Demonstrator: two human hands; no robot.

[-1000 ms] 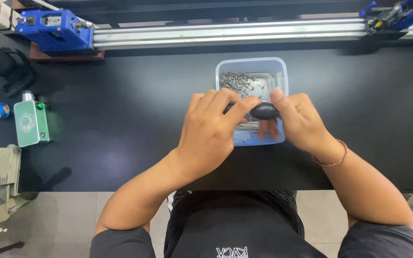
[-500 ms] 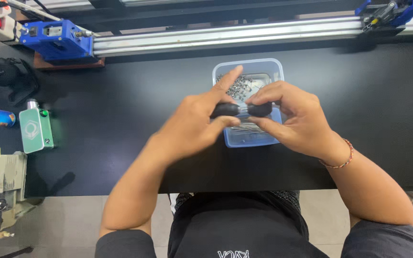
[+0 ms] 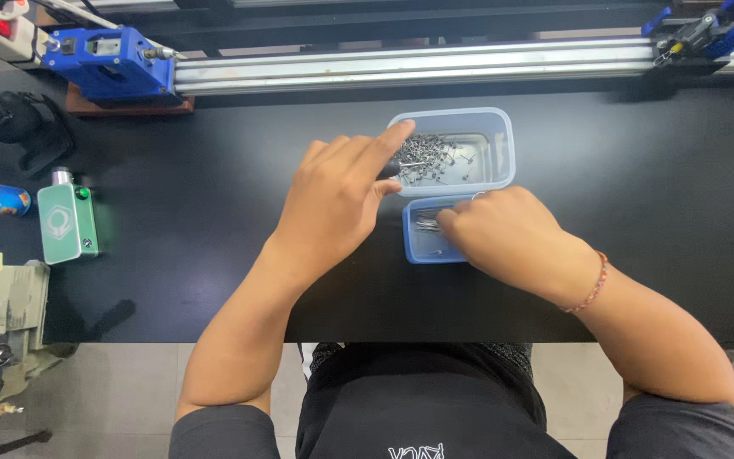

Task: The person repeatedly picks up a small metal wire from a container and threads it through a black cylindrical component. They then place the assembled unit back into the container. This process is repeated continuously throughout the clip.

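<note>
- My left hand (image 3: pixel 333 200) sits just left of the clear tub (image 3: pixel 499 127), index finger stretched toward its rim, the other fingers curled around a small dark tool (image 3: pixel 390 168) whose tip pokes out at the tub's left wall.
- That clear tub holds a heap of small metal pins (image 3: pixel 426 157) and stands toward the back edge of the black worktop (image 3: pixel 172 255), near the middle.
- My right hand (image 3: pixel 507 234) lies curled over the blue tray (image 3: pixel 422 246), which touches the tub's near side; I cannot tell whether its fingers pinch anything.
- A few pins lie in the blue tray, by my fingertips.
- A green box (image 3: pixel 68 223) stands near the worktop's left edge.
- A metal rail (image 3: pixel 418 66) runs along the back edge.
</note>
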